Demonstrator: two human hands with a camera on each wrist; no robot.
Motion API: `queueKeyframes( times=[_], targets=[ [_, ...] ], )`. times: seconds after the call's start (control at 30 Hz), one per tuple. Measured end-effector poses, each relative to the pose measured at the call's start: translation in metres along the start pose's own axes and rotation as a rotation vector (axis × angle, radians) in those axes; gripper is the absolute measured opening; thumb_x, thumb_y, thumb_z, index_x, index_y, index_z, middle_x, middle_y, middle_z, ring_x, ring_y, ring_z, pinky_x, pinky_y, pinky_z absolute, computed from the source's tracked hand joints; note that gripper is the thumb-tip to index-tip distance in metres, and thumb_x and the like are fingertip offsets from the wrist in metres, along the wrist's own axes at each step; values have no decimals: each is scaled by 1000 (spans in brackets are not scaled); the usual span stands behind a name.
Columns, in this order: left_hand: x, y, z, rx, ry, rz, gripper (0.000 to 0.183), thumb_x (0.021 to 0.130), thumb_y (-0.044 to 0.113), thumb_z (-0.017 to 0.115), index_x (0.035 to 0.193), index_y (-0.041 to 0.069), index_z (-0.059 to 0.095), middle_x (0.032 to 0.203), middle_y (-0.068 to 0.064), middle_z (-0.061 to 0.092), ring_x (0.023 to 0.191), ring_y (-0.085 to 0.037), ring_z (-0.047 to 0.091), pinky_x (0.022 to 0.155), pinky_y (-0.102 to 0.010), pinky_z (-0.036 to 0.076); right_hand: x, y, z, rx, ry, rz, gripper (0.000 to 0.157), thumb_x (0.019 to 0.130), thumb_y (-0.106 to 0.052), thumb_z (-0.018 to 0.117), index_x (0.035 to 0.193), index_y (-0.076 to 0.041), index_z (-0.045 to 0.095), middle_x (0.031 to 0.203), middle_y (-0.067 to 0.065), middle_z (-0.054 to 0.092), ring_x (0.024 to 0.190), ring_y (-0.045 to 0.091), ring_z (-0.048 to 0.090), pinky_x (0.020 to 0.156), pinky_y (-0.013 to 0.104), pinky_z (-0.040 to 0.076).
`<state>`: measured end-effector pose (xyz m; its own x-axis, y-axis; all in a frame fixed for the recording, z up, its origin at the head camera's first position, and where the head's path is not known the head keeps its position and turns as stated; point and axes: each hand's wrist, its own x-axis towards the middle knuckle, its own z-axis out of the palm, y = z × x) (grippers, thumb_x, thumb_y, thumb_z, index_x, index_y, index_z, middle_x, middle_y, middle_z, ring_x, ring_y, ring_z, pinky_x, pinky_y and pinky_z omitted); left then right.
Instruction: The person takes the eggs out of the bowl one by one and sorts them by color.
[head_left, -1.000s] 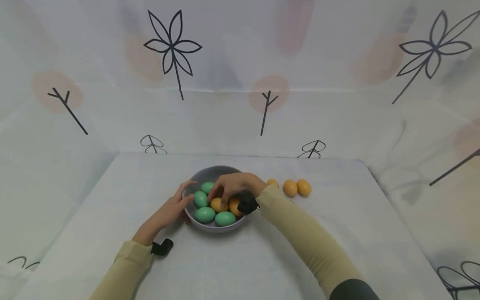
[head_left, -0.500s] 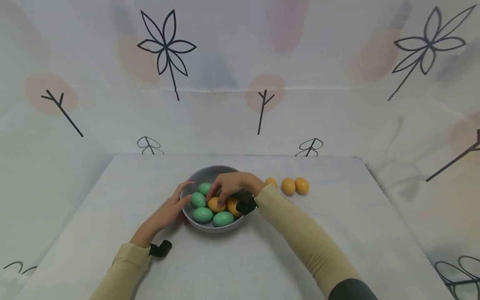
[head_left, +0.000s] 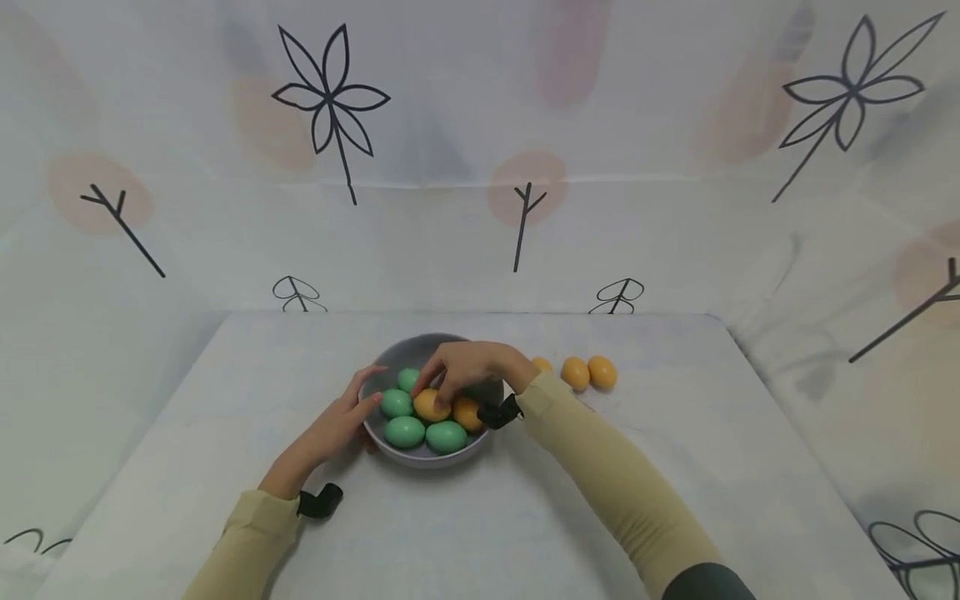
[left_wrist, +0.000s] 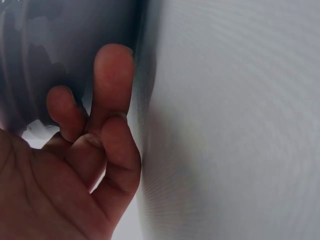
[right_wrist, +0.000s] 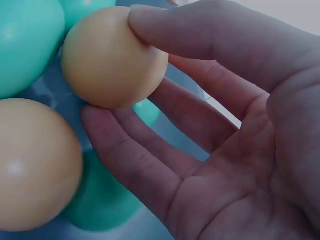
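Observation:
A grey bowl (head_left: pixel 420 347) holds several green eggs (head_left: pixel 405 432) and two orange-yellow eggs. My left hand (head_left: pixel 341 419) grips the bowl's left side, its thumb at the rim and other fingers low against the outer wall (left_wrist: pixel 50 35), as the left wrist view shows. Reaching in from the right, my right hand (head_left: pixel 471 367) pinches one orange-yellow egg (head_left: pixel 432 406) between thumb and fingertips. The right wrist view has this egg (right_wrist: pixel 107 62) among green ones, with the second orange-yellow egg (right_wrist: pixel 35 165) beside it. Part of the bowl's right side lies hidden under my right hand.
On the white-covered table (head_left: pixel 465 533), right of the bowl, lie three more orange-yellow eggs (head_left: pixel 575 374); my right arm partly covers one of them. A pale cloth backdrop (head_left: pixel 435 233) with drawn plants rises behind the table and along its sides.
The pinched egg has come up slightly against the green eggs, with my right hand on it throughout. My left hand keeps its hold on the bowl. The head view has shifted a little.

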<state>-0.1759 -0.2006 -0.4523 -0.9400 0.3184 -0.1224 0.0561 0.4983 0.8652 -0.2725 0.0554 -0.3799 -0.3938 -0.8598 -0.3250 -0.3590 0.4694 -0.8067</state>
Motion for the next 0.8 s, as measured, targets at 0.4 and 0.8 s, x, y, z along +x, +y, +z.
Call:
queueKeyframes(
  times=[0.4, 0.8],
  targets=[
    [3, 0, 3, 5, -5, 13, 51, 109, 42, 34, 155, 30, 16, 67, -13, 65, 63, -29, 64, 80, -41, 46, -21, 0, 1, 28, 60, -67, 46, 84, -12, 76, 129, -9, 66, 126, -4, 65, 116, 17, 61, 94, 32, 48],
    [1, -3, 1, 11, -12, 28, 51, 109, 41, 35, 155, 29, 18, 70, -13, 64, 62, -29, 65, 78, -41, 47, -42, 13, 9, 85, 184, -109, 47, 86, -14, 71, 132, -9, 65, 130, -4, 62, 119, 15, 59, 97, 34, 47]
  ],
)
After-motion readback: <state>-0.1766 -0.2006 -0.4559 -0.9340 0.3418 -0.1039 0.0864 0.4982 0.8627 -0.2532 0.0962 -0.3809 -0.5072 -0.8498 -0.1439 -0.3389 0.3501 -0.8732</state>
